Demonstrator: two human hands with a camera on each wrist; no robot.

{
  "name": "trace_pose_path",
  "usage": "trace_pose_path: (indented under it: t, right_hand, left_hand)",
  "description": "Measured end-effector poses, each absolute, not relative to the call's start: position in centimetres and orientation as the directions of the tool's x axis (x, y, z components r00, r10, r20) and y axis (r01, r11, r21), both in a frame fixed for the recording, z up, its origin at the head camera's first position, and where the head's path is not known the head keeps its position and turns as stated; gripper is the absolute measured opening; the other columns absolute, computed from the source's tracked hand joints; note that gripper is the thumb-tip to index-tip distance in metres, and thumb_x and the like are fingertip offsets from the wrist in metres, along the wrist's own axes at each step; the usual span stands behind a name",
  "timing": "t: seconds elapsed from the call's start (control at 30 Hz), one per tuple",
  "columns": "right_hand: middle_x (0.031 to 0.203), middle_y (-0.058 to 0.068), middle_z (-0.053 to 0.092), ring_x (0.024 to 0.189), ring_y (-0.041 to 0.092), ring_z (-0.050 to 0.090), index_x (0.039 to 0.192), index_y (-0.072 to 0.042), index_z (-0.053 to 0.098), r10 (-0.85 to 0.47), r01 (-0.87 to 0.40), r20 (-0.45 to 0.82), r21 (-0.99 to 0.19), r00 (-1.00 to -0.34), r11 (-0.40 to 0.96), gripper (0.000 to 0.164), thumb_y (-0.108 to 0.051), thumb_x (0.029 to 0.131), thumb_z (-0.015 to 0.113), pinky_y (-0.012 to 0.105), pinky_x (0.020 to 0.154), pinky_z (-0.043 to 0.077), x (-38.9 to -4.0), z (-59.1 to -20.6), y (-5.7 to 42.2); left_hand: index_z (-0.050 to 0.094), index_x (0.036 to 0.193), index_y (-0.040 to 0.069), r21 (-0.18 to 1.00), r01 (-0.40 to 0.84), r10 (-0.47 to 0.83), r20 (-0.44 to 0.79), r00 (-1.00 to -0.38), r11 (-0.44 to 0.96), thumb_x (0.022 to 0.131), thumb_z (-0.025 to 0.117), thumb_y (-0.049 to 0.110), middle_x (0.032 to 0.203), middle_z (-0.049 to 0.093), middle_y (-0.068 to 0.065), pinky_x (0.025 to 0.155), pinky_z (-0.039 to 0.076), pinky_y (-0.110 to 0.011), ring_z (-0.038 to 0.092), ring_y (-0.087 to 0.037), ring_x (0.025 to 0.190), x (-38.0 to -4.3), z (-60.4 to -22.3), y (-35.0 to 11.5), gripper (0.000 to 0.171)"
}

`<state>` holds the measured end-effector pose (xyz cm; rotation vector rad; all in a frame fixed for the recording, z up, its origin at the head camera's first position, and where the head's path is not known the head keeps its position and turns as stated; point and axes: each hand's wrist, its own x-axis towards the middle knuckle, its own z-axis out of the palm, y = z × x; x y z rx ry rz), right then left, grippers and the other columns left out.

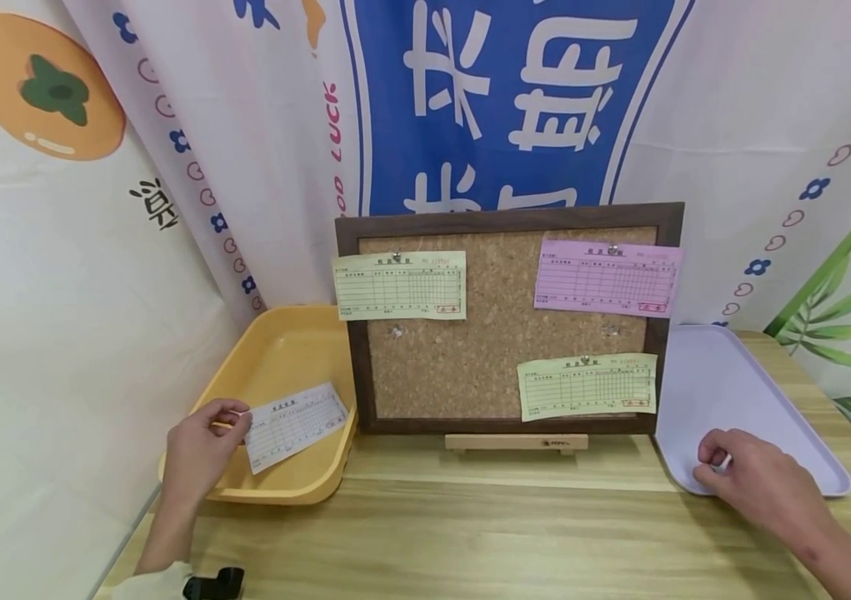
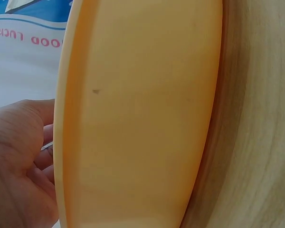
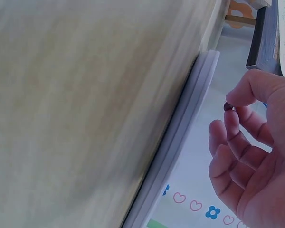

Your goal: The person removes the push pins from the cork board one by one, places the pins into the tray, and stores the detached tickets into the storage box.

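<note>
White above the yellow tray [image 1: 286, 343], a printed slip [image 1: 296, 427] is pinched at its left edge by the fingers of the left hand [image 1: 203, 447], while a small object [image 1: 723, 462], too tiny to be identified, is gripped between the thumb and forefinger of the right hand [image 1: 758, 481] over the lavender tray [image 1: 733, 379]. The printed slip is probably best held lightly, clear of the yellow rim, so that no crease is made; the small object is best pinched firmly, lest it be dropped.

Printed white cloth backdrop [image 1: 275, 158] behind a pale wood-grain counter [image 1: 470, 525]
Round orange persimmon print [image 1: 42, 87] left, blue white-lettered panel [image 1: 502, 92] centre, green bamboo print [image 1: 836, 258] right.
</note>
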<state>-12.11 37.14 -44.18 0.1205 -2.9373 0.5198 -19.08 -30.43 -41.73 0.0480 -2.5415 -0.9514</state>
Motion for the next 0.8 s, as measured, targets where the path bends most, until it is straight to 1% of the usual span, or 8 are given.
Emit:
trace_pose_path:
  t: [0.13,0.23,0.37,0.5,0.6,0.7,0.8]
  right_hand:
    - [0.082,-0.002,0.064,0.068,0.016,0.053,0.083,-0.018,0.064,-0.044,-0.090,0.142,-0.336,-0.989,0.938,0.013,-0.016,0.082,0.077,0.036,0.053,0.043,-12.2,-43.9,37.3]
    - [0.081,-0.002,0.063,0.068,0.016,0.054,0.084,-0.018,0.065,-0.042,-0.086,0.135,-0.336,-0.990,0.938,0.012,-0.017,0.082,0.078,0.036,0.053,0.043,-12.3,-43.7,37.3]
    - [0.081,-0.003,0.062,0.070,0.016,0.054,0.085,-0.017,0.067,-0.042,-0.086,0.135,-0.336,-0.990,0.938,0.011,-0.017,0.083,0.078,0.036,0.054,0.043,-12.3,-43.6,37.3]
    - [0.084,-0.002,0.063,0.073,0.017,0.056,0.086,-0.017,0.068,-0.042,-0.087,0.139,-0.333,-0.989,0.939,0.010,-0.017,0.083,0.078,0.036,0.056,0.045,-12.5,-43.5,37.3]
    - [0.085,-0.001,0.063,0.074,0.018,0.056,0.086,-0.017,0.069,-0.042,-0.088,0.144,-0.333,-0.989,0.939,0.010,-0.017,0.083,0.078,0.036,0.056,0.045,-12.5,-43.4,37.2]
    - [0.084,-0.002,0.063,0.074,0.018,0.055,0.086,-0.017,0.069,-0.044,-0.099,0.167,-0.335,-0.985,0.937,0.010,-0.016,0.083,0.078,0.036,0.057,0.045,-12.4,-43.3,37.0]
    - [0.083,-0.004,0.062,0.073,0.016,0.055,0.085,-0.018,0.068,-0.050,-0.119,0.207,-0.336,-0.977,0.934,0.010,-0.015,0.083,0.077,0.034,0.056,0.044,-12.3,-43.0,36.6]
  left_hand:
    - [0.073,0.101,0.004,0.571,0.146,-0.128,0.412,-0.902,0.808,0.094,0.077,0.016,0.085,0.070,-0.006,0.056,0.050,-0.021,0.064,-0.017,0.070,-18.9,-41.5,-30.1,0.015]
    - [0.073,0.100,0.006,0.487,0.179,-0.072,0.454,-0.888,0.855,0.093,0.076,0.018,0.082,0.069,-0.002,0.060,0.049,-0.028,0.065,-0.020,0.072,-18.8,-41.1,-29.6,0.014]
    - [0.073,0.096,0.007,0.385,0.228,-0.010,0.527,-0.850,0.894,0.092,0.076,0.018,0.080,0.066,-0.001,0.059,0.047,-0.036,0.063,-0.021,0.070,-18.7,-40.4,-28.4,0.012]
    - [0.073,0.093,0.008,0.320,0.283,0.031,0.611,-0.791,0.904,0.090,0.077,0.016,0.080,0.065,-0.004,0.056,0.045,-0.037,0.060,-0.022,0.068,-18.6,-39.7,-26.9,0.009]
    - [0.074,0.092,0.008,0.297,0.330,0.066,0.646,-0.760,0.896,0.089,0.078,0.014,0.081,0.065,-0.005,0.055,0.046,-0.037,0.060,-0.023,0.069,-18.5,-39.3,-25.6,0.008]
    - [0.074,0.092,0.007,0.284,0.384,0.110,0.662,-0.741,0.878,0.088,0.078,0.011,0.080,0.065,-0.005,0.055,0.049,-0.036,0.060,-0.022,0.069,-18.3,-38.8,-24.1,0.007]
    - [0.074,0.091,0.008,0.278,0.443,0.162,0.665,-0.729,0.853,0.088,0.079,0.009,0.078,0.064,-0.002,0.056,0.051,-0.035,0.060,-0.017,0.068,-18.1,-38.5,-22.4,0.006]
